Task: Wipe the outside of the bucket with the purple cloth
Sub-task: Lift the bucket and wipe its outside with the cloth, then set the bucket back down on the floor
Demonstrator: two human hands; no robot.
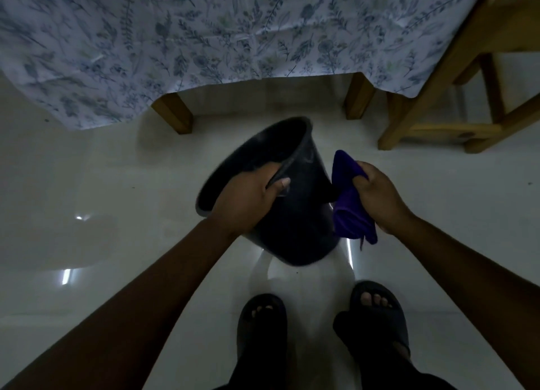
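Gripping the rim, left hand (248, 196) holds the bucket (295, 214) tilted off the floor, thumb outside, fingers probably inside. It looks light, stiff, smooth plastic. Right hand (380, 199) is closed round the soft, bunched cloth (350, 205), touching or just beside the bucket's wall.

The left hand (248, 196) hides the bucket (295, 214) rim beneath its grip. The right hand's (380, 196) palm covers part of the purple cloth (350, 202).
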